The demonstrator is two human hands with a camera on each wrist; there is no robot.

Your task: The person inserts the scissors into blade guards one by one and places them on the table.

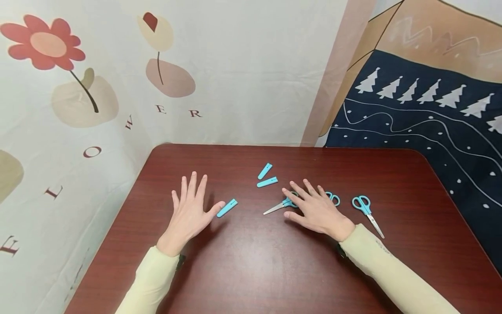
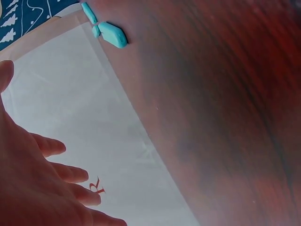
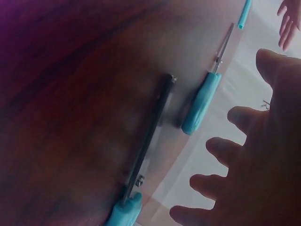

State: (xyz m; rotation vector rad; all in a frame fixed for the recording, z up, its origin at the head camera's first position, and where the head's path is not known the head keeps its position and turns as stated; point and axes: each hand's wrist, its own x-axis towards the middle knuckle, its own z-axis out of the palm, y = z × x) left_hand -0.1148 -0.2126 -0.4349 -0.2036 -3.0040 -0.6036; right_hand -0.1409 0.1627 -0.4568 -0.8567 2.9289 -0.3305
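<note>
Scissors [image 1: 367,213] beside right hand [image 1: 318,210]

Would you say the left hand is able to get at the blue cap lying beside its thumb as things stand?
Probably yes. The left hand lies flat and open on the table, holding nothing, and the blue cap sits right at its thumb tip with nothing between them. The right hand is off by the scissors.
</note>
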